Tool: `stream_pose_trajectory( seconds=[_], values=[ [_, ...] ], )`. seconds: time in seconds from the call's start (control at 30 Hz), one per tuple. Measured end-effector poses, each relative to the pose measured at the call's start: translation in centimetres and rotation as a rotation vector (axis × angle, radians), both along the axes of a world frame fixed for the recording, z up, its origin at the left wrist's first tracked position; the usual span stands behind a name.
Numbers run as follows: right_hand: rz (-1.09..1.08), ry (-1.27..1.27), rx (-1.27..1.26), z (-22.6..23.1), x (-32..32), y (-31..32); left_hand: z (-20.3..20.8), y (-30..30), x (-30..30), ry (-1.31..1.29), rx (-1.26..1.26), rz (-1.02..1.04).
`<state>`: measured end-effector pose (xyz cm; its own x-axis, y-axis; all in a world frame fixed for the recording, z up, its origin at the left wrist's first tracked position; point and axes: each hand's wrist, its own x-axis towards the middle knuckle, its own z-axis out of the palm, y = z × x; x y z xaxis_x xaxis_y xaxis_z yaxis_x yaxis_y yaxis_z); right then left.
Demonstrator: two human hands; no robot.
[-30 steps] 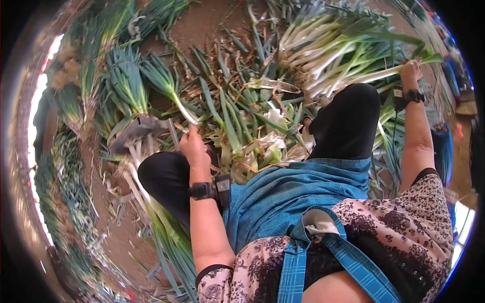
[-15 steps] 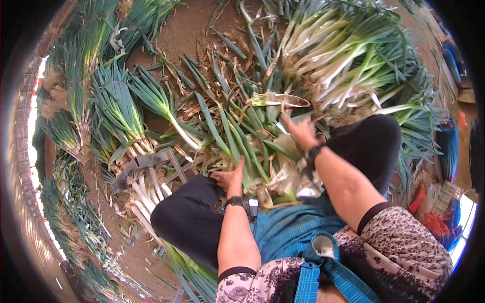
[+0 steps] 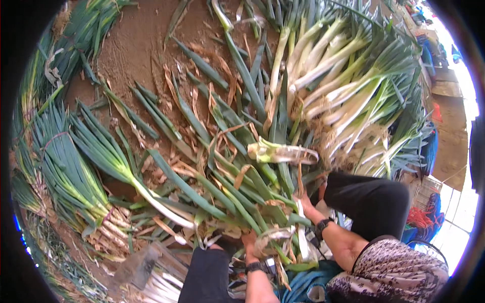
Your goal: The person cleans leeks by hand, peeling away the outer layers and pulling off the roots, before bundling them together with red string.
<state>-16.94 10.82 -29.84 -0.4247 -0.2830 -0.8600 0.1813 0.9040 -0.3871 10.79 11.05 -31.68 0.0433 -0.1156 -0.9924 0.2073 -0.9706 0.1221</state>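
Loose green onion leaves and pale peeled skins (image 3: pixel 242 202) are heaped on the ground and up between my knees. My left hand (image 3: pixel 248 244) is at the near edge of this heap, its fingers mostly hidden under leaves. Right of it hangs a whitish peeled skin (image 3: pixel 273 237). My right hand (image 3: pixel 308 208) reaches in at the heap's right side, fingers stretched forward beside a dry brown strip (image 3: pixel 300 182). Just beyond lies a short pale stalk piece with a clear, shiny sleeve (image 3: pixel 283 152). One whole green onion (image 3: pixel 151 199) lies at the left of the heap.
A large pile of green onions with white stems (image 3: pixel 343 86) lies at far right. Tied bundles (image 3: pixel 76 171) line the left. A grey flat-topped object (image 3: pixel 135 267) stands by my left knee, with white stems (image 3: pixel 161 288) beside it. Brown soil (image 3: pixel 131 50) shows behind.
The view has shifted, so the scene sits differently in the picture. My right hand has drawn back from near the sleeved stalk piece to the heap's near right side. The left stays by the heap.
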Motion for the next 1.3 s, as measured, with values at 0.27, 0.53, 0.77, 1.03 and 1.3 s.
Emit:
stream_pose_trajectory(
  seconds=[0.27, 0.53, 0.77, 1.03, 1.3],
  values=[
    [0.066, -0.316, -0.094, 7.2, -0.1, -1.1, 11.8, -4.1, -4.2, 0.263, 0.048, -0.015],
    [0.227, -0.405, -0.150, 22.2, 1.2, -3.8, 31.9, -13.2, -6.0, 0.363, -0.081, -0.014],
    [0.453, 0.020, -0.552, 35.6, -4.5, -21.5, 50.8, -30.6, -11.8, 0.527, -0.548, -0.053],
    [0.130, 0.920, -1.487, 81.9, -33.3, -52.1, 81.5, -65.4, -24.2, -0.583, -1.995, -0.773],
    [1.261, 1.576, -0.548, 46.0, -42.0, -38.4, 51.1, -56.5, -15.1, -0.483, -1.099, -0.414]
  ],
)
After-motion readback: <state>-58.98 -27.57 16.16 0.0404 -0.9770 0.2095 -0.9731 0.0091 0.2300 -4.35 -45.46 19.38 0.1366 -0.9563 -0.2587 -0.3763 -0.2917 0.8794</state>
